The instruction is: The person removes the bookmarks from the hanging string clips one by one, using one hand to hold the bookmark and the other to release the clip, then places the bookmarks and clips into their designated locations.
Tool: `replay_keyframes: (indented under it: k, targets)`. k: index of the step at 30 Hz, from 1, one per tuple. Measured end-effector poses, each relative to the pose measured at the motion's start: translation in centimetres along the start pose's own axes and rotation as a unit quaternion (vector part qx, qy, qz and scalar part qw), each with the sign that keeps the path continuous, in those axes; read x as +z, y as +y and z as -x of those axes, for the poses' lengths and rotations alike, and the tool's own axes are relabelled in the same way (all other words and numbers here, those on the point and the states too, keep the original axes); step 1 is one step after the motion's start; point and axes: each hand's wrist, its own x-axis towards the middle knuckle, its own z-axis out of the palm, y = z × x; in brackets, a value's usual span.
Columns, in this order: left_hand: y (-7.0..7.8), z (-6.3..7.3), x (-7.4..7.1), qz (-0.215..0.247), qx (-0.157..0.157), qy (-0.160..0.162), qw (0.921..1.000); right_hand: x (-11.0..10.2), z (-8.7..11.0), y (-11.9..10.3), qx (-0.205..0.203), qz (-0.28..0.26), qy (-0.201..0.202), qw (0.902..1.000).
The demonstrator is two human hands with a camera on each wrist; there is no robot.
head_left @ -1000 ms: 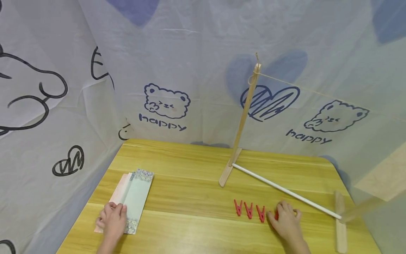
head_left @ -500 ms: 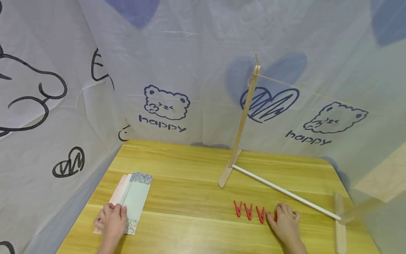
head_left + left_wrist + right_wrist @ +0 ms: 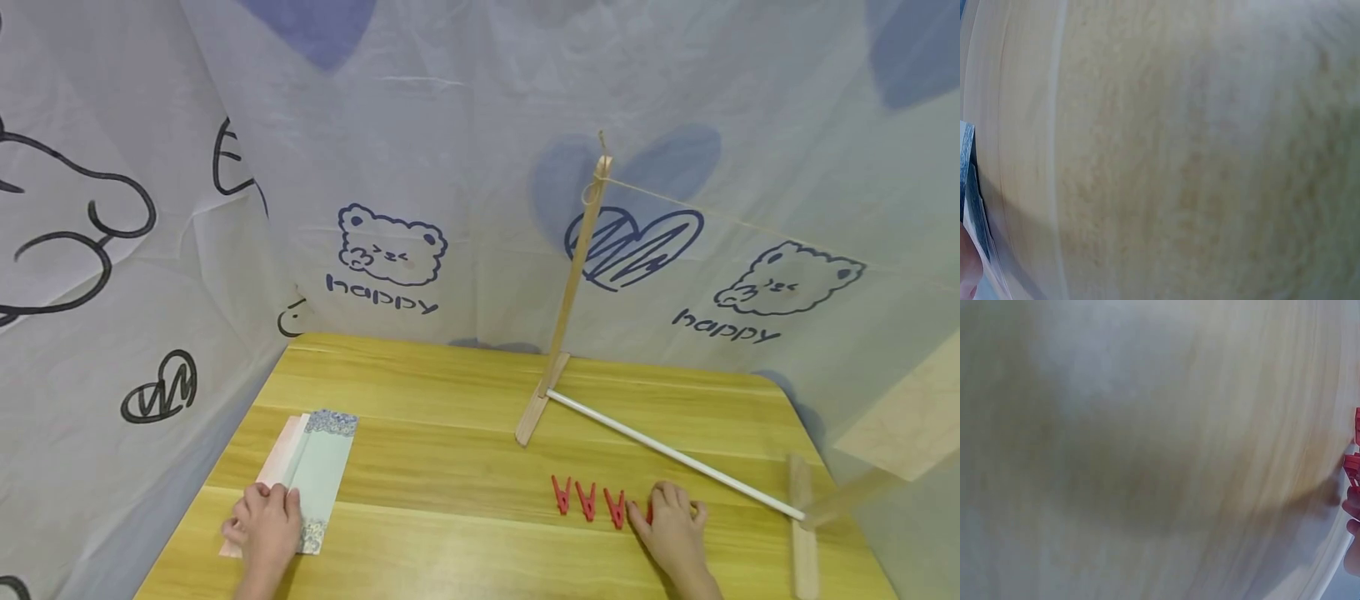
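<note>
In the head view my left hand (image 3: 266, 525) rests on a small overlapping stack of paper at the table's left, fingers loosely bent. A pale green sheet (image 3: 324, 475) with lacy floral bands at both ends lies on top; a pink sheet (image 3: 281, 450) shows along its left side. My right hand (image 3: 675, 533) holds a red clothespin (image 3: 649, 510) between thumb and fingers, mostly hidden by the hand. Three more red clothespins (image 3: 587, 502) lie in a row just left of it. The right wrist view catches red clothespins (image 3: 1352, 464) and fingertips at its right edge.
Behind the clothespins stands a wooden post (image 3: 573, 279) on a foot, with a string (image 3: 675, 200) running right from its top. A white rod (image 3: 675, 454) joins it to a second wooden foot (image 3: 805, 533) at the right. Printed cloth (image 3: 480, 125) hangs behind the table.
The head view has shifted slightly. Both hands, the papers and the clothespins stay where they were on the table.
</note>
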Motion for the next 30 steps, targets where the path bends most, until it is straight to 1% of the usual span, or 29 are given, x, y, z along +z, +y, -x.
replay_keyframes:
  k: [8,18,26,30]
  targets:
    - [0.03,0.07,0.26,-0.005,-0.005,0.01,0.9999,0.23,-0.09,-0.15,0.014,0.0,0.002,0.9999]
    - [-0.08,0.16,0.65,-0.015,-0.008,0.01,0.9998,0.48,-0.39,-0.3,0.034,-0.001,0.011,0.9993]
    - [0.03,0.33,0.7,-0.02,-0.009,0.007,0.9997,0.87,-0.41,-0.35,0.041,-0.003,0.052,0.9978]
    - [0.04,0.27,0.71,-0.026,-0.009,0.004,0.9996,0.69,-0.33,-0.55,0.048,-0.004,0.051,0.9975]
